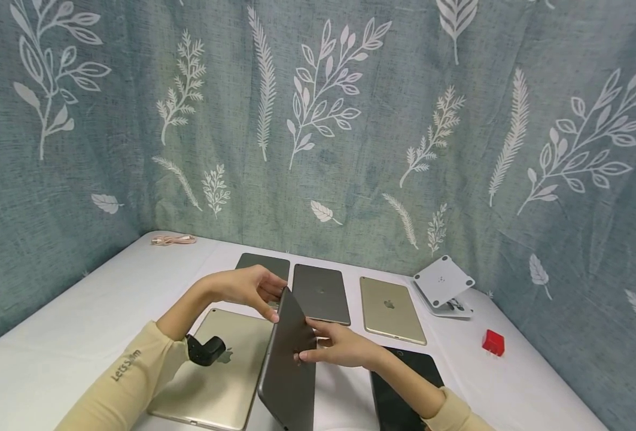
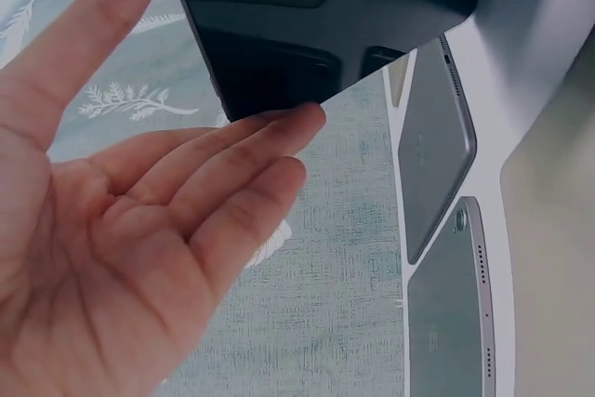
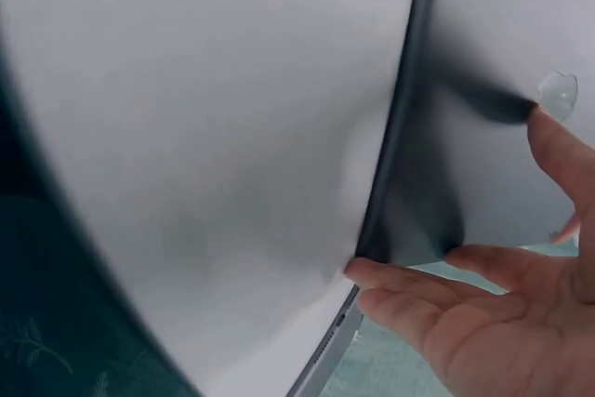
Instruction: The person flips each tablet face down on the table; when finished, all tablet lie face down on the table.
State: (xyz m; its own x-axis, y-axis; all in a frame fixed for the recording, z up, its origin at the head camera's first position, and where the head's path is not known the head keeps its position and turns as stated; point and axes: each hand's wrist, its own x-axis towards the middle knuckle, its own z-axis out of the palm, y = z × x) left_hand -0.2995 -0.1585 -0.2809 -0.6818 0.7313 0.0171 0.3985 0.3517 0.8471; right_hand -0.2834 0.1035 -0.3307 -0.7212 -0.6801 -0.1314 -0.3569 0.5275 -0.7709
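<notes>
Both hands hold a dark grey tablet (image 1: 289, 365) tilted up on its edge above the table. My left hand (image 1: 245, 286) grips its upper corner, thumb on one side and fingers on the other. In the left wrist view, the left hand's fingertips (image 2: 302, 123) touch the corner beside the dark, glossy screen (image 2: 270, 34). My right hand (image 1: 344, 346) holds the tablet's back near the logo, with the thumb against it and other fingers at the edge. The right wrist view shows this hand (image 3: 502, 309) beside the grey back (image 3: 502, 174). Under the left forearm lies a gold tablet (image 1: 245, 341), back up.
At the back lie a dark greenish tablet (image 1: 255, 260), a grey tablet (image 1: 320, 293) and a gold tablet (image 1: 390, 311). A black-screened tablet (image 1: 388, 383) lies under the right forearm. Further right are a silver stand (image 1: 444, 282) and red charger (image 1: 493, 342); a pink cable (image 1: 172, 240) lies far left.
</notes>
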